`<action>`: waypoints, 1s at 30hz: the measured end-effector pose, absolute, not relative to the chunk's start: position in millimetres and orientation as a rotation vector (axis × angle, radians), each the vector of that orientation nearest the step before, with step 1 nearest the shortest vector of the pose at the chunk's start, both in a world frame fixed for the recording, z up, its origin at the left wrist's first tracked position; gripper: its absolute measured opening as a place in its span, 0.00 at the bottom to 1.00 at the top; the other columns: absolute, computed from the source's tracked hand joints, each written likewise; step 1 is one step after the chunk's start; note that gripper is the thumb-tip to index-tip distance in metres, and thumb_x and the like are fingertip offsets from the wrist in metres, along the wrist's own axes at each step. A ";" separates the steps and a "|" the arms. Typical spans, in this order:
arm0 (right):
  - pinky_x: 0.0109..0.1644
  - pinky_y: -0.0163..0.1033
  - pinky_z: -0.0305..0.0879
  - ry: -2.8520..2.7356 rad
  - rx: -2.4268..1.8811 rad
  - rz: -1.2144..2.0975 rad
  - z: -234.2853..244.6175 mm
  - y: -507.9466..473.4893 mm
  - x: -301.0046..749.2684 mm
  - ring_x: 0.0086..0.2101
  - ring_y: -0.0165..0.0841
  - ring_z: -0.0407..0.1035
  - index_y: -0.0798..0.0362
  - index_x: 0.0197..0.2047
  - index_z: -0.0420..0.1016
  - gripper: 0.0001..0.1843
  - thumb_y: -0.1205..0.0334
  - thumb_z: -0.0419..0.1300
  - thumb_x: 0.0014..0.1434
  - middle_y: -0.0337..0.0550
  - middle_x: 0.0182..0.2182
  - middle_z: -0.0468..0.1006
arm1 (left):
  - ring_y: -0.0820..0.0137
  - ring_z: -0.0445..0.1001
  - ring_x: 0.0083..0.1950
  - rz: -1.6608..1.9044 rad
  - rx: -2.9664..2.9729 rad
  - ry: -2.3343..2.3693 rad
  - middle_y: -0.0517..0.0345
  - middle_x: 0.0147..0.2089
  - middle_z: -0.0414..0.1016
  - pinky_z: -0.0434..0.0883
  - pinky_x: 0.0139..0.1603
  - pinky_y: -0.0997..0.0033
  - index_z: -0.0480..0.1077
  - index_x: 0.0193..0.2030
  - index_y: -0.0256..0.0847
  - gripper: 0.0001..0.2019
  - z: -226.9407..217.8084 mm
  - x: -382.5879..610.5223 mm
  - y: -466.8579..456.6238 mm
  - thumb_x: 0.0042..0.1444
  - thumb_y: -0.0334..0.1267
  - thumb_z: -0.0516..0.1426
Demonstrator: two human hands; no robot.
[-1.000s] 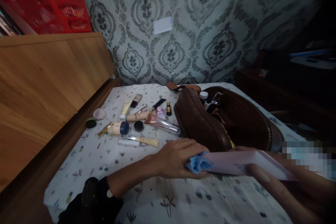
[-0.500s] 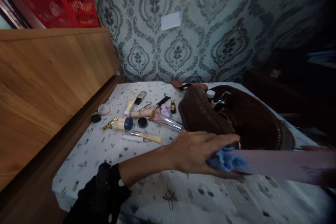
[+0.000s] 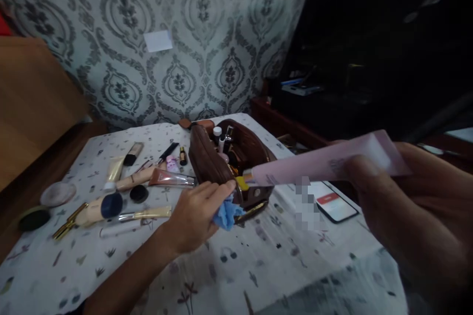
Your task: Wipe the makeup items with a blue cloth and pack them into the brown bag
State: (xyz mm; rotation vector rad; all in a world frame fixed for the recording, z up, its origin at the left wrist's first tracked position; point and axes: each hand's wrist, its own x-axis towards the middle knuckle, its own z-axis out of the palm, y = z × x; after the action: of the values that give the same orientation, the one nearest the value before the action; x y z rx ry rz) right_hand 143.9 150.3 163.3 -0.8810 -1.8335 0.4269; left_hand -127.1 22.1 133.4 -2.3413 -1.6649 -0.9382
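Note:
My right hand (image 3: pixel 417 206) is closed round the flat end of a pink squeeze tube (image 3: pixel 303 163), its narrow end pointing left over the bag's opening. In my left hand (image 3: pixel 195 216) is a crumpled blue cloth (image 3: pixel 227 212), gripped at the near edge of the brown cosmetic bag (image 3: pixel 210 155). The bag stands unzipped, with a white-capped bottle (image 3: pixel 217 133) and other small items inside. Something yellow (image 3: pixel 242 183) shows at its front rim. Left of the bag lie a bronze tube (image 3: pixel 172 177), a foundation bottle with a dark blue cap (image 3: pixel 98 208) and a round black jar (image 3: pixel 139 193).
More cosmetics, among them a cream tube (image 3: pixel 115 170) and a pale round compact (image 3: pixel 58 193), lie on the patterned tablecloth (image 3: pixel 148 270). A phone (image 3: pixel 338 204) with a lit screen rests at the right. A wooden cabinet (image 3: pixel 33 103) borders the left; a large dark screen (image 3: pixel 380 44) stands behind right.
The view has swung right. The pink tube, blurred and low at the right before, is now raised above the bag in my right hand. My left hand still grips the blue cloth.

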 end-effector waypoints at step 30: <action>0.37 0.39 0.66 -2.470 -0.698 -0.083 165.7 191.4 37.6 0.36 0.38 0.72 0.57 0.53 0.69 0.13 0.66 0.50 0.68 0.49 0.39 0.76 | 0.66 0.75 0.34 -0.951 -2.272 -1.540 0.54 0.36 0.77 0.72 0.29 0.67 0.63 0.61 0.31 0.18 119.1 -126.7 26.6 0.65 0.29 0.52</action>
State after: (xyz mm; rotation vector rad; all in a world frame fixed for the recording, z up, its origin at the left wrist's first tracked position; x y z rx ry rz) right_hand 37.6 191.4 165.7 -0.6983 -2.4700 -0.0835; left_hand -126.7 26.6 119.1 -2.2722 -1.5405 -0.9505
